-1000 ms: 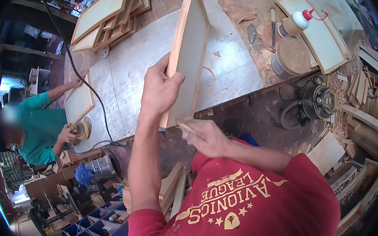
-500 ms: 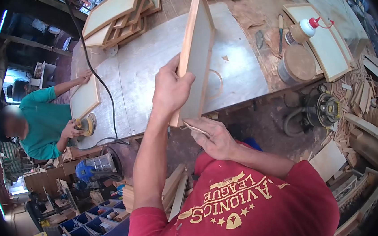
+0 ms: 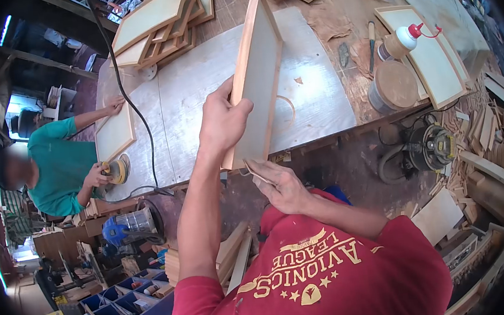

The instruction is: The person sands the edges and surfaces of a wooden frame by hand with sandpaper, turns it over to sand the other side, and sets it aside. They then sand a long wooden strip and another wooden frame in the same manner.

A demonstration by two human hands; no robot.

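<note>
My left hand [image 3: 223, 119] is closed round the long edge of a wood-framed panel [image 3: 263, 66], thumb on its near side. The panel stands tilted on edge, its pale face turned to the right, with its lower end just past the table's front edge. At that lower end is my right hand [image 3: 281, 186], fingers pressed together on a thin folded sheet [image 3: 259, 173] that looks like sandpaper. The sheet lies at or against the panel's bottom corner; exact contact is hard to make out.
On the worktable [image 3: 196, 72] lie stacked framed panels [image 3: 150, 19], a glue bottle [image 3: 401, 42], a round tub [image 3: 393, 87] and a chisel-like tool [image 3: 371, 45]. At left, a co-worker in a green shirt [image 3: 60, 156] holds a sander [image 3: 118, 169] beside another panel. A black cable [image 3: 133, 102] hangs across.
The panel and my left hand have shifted slightly left. My right hand with the sheet has moved a little left along the panel's lower end.
</note>
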